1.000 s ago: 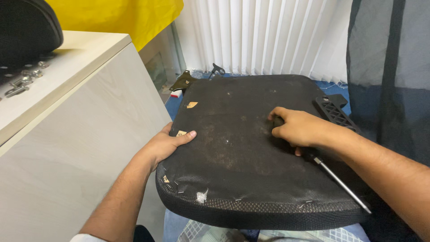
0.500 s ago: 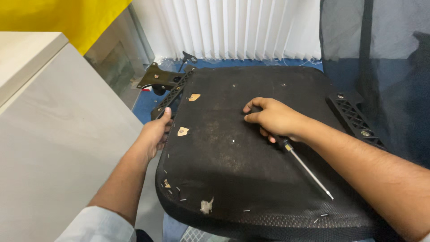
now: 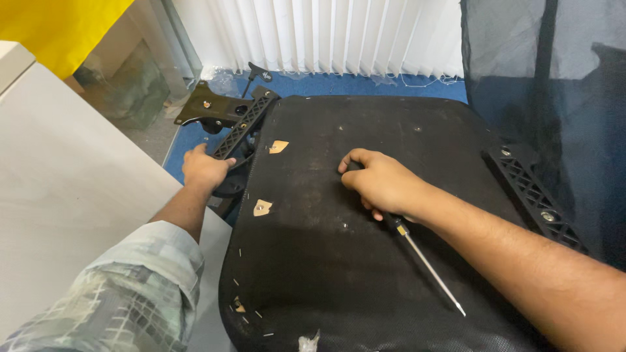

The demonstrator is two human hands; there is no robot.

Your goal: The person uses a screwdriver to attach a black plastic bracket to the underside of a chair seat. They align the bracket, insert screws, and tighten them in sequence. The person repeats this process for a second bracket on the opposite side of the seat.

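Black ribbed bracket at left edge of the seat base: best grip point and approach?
Take the ribbed bracket at its near end, from the left, where the left hand is. It is a long narrow bar that overhangs the seat base, so fingers can wrap around it; the far end joins a metal plate.

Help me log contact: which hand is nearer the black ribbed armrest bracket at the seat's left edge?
Left. The left hand touches the bracket; the right hand rests mid-seat, holding a screwdriver.

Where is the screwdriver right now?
In the head view the screwdriver lies right of centre, its handle in the right hand and its shaft slanting toward the lower right over the black chair seat underside.
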